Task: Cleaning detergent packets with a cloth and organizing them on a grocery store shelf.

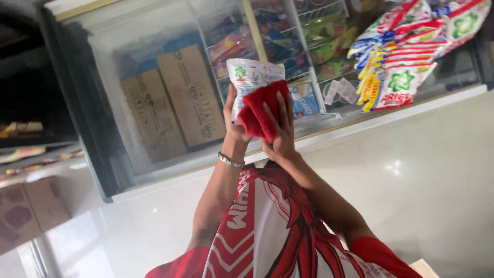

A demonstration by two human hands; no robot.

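Holding, left hand (232, 121): grips a white plastic sachet (250, 77) at frame centre.
Right hand (280, 136): presses a folded red cloth (260, 110) against the sachet.
Behind: glass-topped freezer (154, 62), upper frame.

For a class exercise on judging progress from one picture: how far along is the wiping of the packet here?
Done: nothing can be judged finished. In hand: the left hand holds a white sachet upright while the right hand presses a red cloth against its lower half. Left: the sachet's top is uncovered, and the hanging sachet bundle over the chest freezer lies untouched.
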